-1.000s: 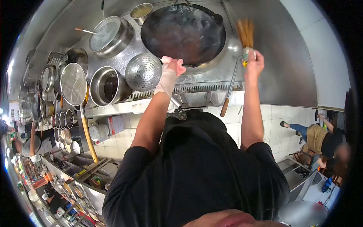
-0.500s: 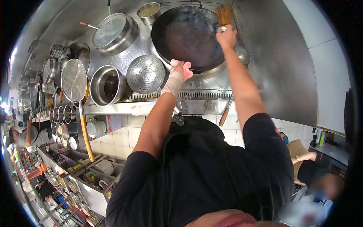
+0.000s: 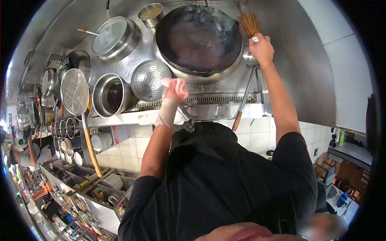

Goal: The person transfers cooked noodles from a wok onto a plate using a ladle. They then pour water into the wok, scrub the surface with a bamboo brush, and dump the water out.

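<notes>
My right hand [image 3: 262,50] is closed round the bound handle of a bamboo wok brush [image 3: 249,24], its bristles pointing up and away, beside the wok's right rim. In my left hand [image 3: 171,91] a folded pink cloth [image 3: 181,89] is gripped; that wrist is wrapped in a beige bandage. The hand hovers at the near right side of a perforated steel strainer [image 3: 150,80], apart from the wok. The large dark wok [image 3: 199,40] sits on the burner with smoke rising from its wet-looking, brownish inside. Below my right hand lies a ladle [image 3: 249,58] with a wooden handle.
Left of the wok stand a lidded steel pot [image 3: 120,38], a small pot of liquid [image 3: 151,15] and a deep pot [image 3: 110,95]. A long-handled mesh skimmer [image 3: 75,92] juts over the counter edge. People are at far left and lower right.
My left hand with the cloth has come off the wok's near rim, back and left. The brush in my right hand has shifted right and slightly toward me.
</notes>
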`<move>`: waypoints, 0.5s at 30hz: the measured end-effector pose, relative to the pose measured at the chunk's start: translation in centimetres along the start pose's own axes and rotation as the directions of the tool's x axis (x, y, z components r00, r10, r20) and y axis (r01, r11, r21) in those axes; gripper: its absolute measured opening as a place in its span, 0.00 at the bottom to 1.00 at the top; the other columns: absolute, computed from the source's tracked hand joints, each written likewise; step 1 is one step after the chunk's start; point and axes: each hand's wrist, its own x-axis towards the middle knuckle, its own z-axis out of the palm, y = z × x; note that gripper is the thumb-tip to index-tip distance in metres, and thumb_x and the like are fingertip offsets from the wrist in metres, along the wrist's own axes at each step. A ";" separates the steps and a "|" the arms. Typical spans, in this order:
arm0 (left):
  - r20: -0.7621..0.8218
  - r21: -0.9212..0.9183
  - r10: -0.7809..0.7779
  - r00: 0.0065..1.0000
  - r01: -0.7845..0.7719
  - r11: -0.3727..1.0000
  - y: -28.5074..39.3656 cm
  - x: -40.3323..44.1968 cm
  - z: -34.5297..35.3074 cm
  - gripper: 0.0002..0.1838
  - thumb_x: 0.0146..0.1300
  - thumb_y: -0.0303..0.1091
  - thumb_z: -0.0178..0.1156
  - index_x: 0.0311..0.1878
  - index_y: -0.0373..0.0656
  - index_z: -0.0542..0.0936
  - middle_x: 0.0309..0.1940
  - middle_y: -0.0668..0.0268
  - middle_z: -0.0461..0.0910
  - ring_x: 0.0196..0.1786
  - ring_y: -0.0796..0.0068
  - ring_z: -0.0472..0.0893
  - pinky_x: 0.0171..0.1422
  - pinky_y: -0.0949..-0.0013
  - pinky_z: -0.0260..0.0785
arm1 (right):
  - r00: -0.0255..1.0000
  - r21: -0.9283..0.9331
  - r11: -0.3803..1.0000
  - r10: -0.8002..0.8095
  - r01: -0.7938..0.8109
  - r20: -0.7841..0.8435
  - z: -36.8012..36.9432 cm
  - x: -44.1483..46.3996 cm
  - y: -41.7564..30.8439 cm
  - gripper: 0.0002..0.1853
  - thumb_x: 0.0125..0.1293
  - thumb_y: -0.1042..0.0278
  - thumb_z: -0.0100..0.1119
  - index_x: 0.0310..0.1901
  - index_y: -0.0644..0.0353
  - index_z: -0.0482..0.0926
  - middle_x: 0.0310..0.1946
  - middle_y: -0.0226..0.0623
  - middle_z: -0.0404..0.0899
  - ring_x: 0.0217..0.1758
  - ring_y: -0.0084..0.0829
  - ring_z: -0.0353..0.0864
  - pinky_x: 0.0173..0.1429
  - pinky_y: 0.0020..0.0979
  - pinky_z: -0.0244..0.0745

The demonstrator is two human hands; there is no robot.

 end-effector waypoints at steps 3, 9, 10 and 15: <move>0.300 0.108 -0.055 0.952 0.024 0.994 0.5 2.2 -7.1 0.11 0.74 0.43 0.51 0.45 0.45 0.74 0.34 0.67 0.79 0.32 0.73 0.78 0.29 0.70 0.67 | 0.964 0.414 0.909 -0.153 0.050 0.219 0.5 -2.9 0.6 0.16 0.57 0.60 0.67 0.47 0.52 0.83 0.41 0.45 0.85 0.46 0.39 0.84 0.52 0.38 0.76; 0.589 0.182 0.044 0.807 -0.186 0.965 2.6 -2.9 -12.2 0.12 0.73 0.43 0.52 0.38 0.44 0.72 0.22 0.70 0.69 0.20 0.78 0.66 0.23 0.74 0.61 | 0.987 -0.026 0.995 0.097 -0.101 -0.127 -1.4 -4.0 2.2 0.20 0.58 0.58 0.65 0.51 0.54 0.81 0.44 0.50 0.82 0.49 0.48 0.82 0.57 0.42 0.74; 0.538 0.186 0.037 0.842 -0.162 0.969 3.0 -3.1 -13.8 0.13 0.73 0.42 0.52 0.35 0.45 0.70 0.21 0.71 0.67 0.20 0.78 0.65 0.23 0.74 0.60 | 0.942 -0.056 0.988 0.120 -0.145 -0.313 -1.5 -4.4 2.2 0.21 0.59 0.59 0.64 0.53 0.55 0.78 0.45 0.51 0.81 0.49 0.48 0.81 0.56 0.41 0.74; 0.595 0.190 0.022 0.803 -0.167 0.967 3.9 -7.4 -17.4 0.17 0.72 0.46 0.53 0.30 0.45 0.72 0.17 0.72 0.65 0.18 0.80 0.63 0.20 0.74 0.54 | 0.896 0.438 0.882 0.327 -0.175 -0.300 4.1 -15.8 5.2 0.19 0.58 0.62 0.66 0.48 0.63 0.76 0.44 0.51 0.79 0.49 0.44 0.79 0.55 0.38 0.74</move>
